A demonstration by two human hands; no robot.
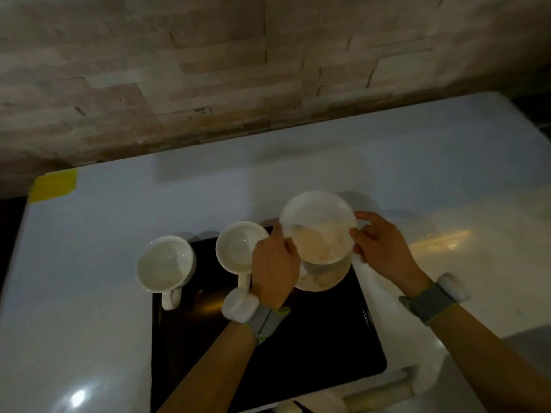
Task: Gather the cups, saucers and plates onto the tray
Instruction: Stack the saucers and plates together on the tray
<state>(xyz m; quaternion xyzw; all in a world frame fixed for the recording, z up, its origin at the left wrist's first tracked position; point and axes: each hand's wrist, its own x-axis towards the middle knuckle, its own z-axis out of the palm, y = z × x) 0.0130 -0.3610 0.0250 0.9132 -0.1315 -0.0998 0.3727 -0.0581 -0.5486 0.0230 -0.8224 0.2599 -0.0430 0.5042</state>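
Observation:
A black tray (298, 347) lies on the white counter in front of me. Two white cups stand along its far left edge: one cup (165, 265) at the left corner, a second cup (240, 247) beside it, both with handles toward me. Both my hands hold a white plate (319, 225), tilted and lifted above the tray's far right corner. My left hand (275, 263) grips its left rim, my right hand (381, 245) its right rim. Under it lies another white plate or saucer (325, 280), partly hidden, on the tray.
The white counter (417, 174) runs to a stone-tile wall (268, 70) at the back. A strip of yellow tape (55, 184) marks the counter's far left corner. A white handle-like bar (381, 389) sits at the near edge.

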